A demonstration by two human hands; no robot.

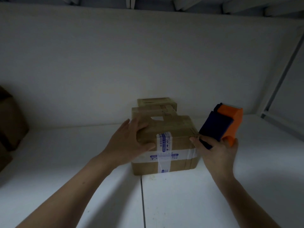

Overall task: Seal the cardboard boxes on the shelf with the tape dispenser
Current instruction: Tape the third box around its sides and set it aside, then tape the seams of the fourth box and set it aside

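Observation:
A brown cardboard box (174,129) stands on the white shelf (65,153), crossed by white tape with blue print. My left hand (128,142) lies on the box's upper left corner, fingers on top and thumb on the front face. My right hand (215,153) grips the handle of an orange and dark blue tape dispenser (222,124) at the box's right edge. One fingertip touches the box's upper right corner. Two smaller cardboard boxes (156,107) stand in a row behind the front box.
A larger brown box (9,119) stands at the far left of the shelf. The white back wall (148,63) rises behind the boxes. A white upright post (279,83) borders the shelf on the right. A seam (142,203) runs through the shelf board.

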